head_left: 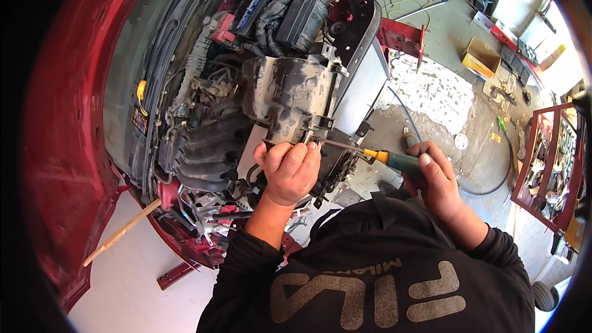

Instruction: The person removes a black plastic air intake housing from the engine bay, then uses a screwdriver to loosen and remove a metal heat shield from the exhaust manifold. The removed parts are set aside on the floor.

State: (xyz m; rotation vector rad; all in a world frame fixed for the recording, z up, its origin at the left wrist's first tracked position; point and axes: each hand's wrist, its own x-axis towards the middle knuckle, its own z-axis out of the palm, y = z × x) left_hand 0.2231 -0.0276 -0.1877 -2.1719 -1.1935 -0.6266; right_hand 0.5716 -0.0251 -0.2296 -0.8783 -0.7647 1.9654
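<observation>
My right hand [431, 176] is wrapped round the green and yellow handle of a screwdriver [394, 160]. Its thin metal shaft runs left to the edge of a dusty, dark plastic housing [290, 89] in the engine bay. At that edge my left hand [288, 171] is closed, thumb and fingertips pressed together close by the screwdriver's tip. Whether a small part is pinched there is hidden by the fingers. Beside the housing lies the black ribbed engine cover [203, 154]. To the right of the housing stands the radiator [364, 89] with its fine silver fins.
A raised red hood [80, 105] fills the left, with a wooden stick [123, 231] below it. On the floor at right are a cardboard box [481, 58], a blue hose [404, 108] and a red metal rack [542, 169] of tools. A red bracket [401, 40] juts from the car's front.
</observation>
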